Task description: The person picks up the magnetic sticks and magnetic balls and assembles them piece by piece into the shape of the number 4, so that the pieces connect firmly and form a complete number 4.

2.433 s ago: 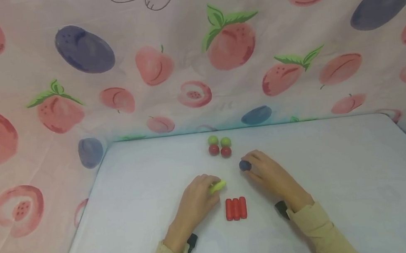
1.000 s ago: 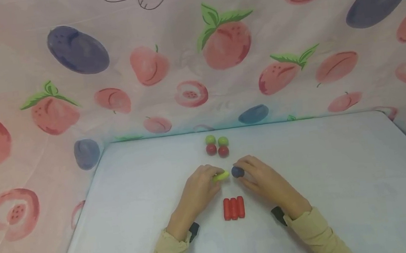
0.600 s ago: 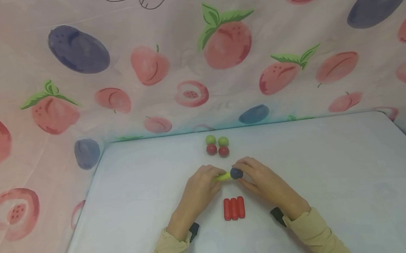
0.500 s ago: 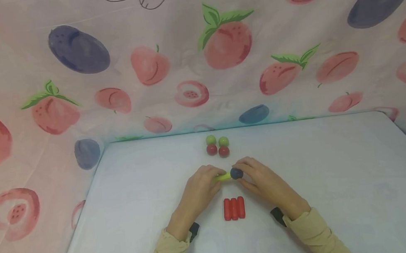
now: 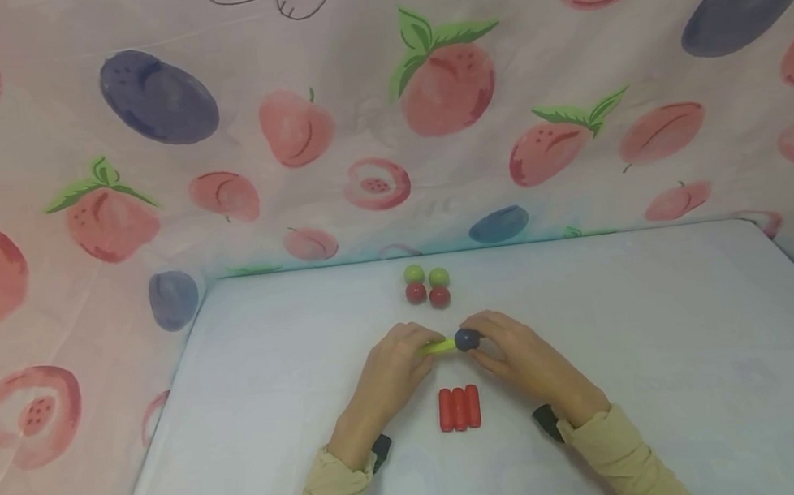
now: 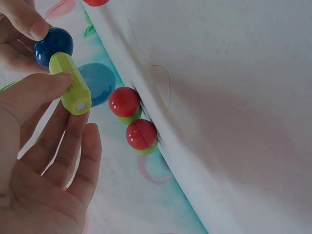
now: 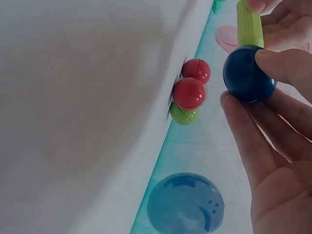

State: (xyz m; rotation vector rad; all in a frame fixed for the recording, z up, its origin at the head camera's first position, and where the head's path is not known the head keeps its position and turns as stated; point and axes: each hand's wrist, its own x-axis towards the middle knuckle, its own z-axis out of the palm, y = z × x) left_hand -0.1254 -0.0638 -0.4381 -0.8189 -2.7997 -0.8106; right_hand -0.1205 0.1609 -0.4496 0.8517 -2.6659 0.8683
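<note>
My left hand (image 5: 391,362) pinches a yellow-green toy rod (image 6: 71,85) between thumb and fingers. A round metal tip shows at the rod's near end in the left wrist view. Thumb and fingertips of my right hand (image 5: 519,348) hold a glossy dark blue ball (image 7: 248,74). The ball sits against the rod's far end, so the two form one line between my hands, over the middle of the white table. Closer to me lie several red rods (image 5: 459,408), side by side.
Beyond the hands, two red balls (image 5: 416,293) and two green balls (image 5: 439,277) stand in a small cluster on the white table (image 5: 288,325). A fruit-print cloth (image 5: 368,120) hangs along the table's back and left side.
Both hands have come together since the earliest frame, bringing the blue ball onto the rod's end. Over the last half second the joined pieces have barely shifted, and the ball looks slightly turned.
</note>
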